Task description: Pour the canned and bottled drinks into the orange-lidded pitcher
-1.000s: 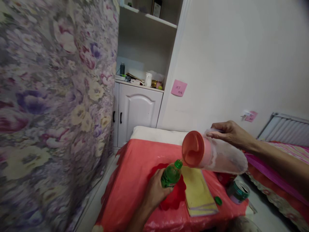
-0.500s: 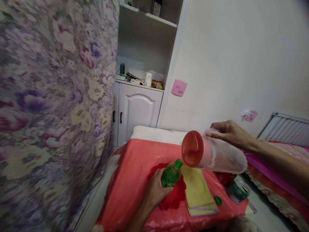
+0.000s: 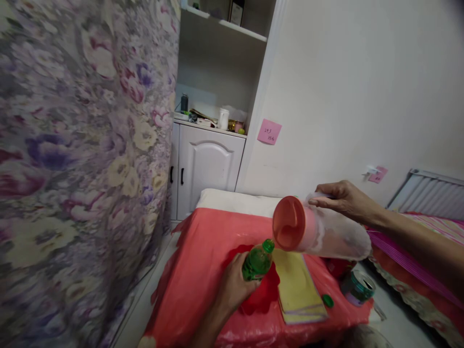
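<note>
My left hand (image 3: 234,285) is wrapped round a small green plastic bottle (image 3: 256,263), uncapped and leaning a little to the right. Beneath it lies a red scalloped dish (image 3: 266,297), partly covered by the hand. My right hand (image 3: 337,199) grips the handle of a clear plastic jug (image 3: 335,234) with an orange-pink lid. The jug is tipped nearly onto its side, its lid end close to the bottle's mouth. Whether liquid runs between them I cannot tell. On the table, a folded yellow cloth (image 3: 299,290) lies beside the dish, with a green bottle cap (image 3: 327,300) to its right.
A red plastic sheet (image 3: 203,261) covers the table. An opened can (image 3: 358,287) stands at its right edge, near a red can (image 3: 340,267) partly hidden by the jug. A floral curtain (image 3: 87,145) hangs at left; a white cabinet (image 3: 210,169) stands behind. A bed (image 3: 427,270) is at right.
</note>
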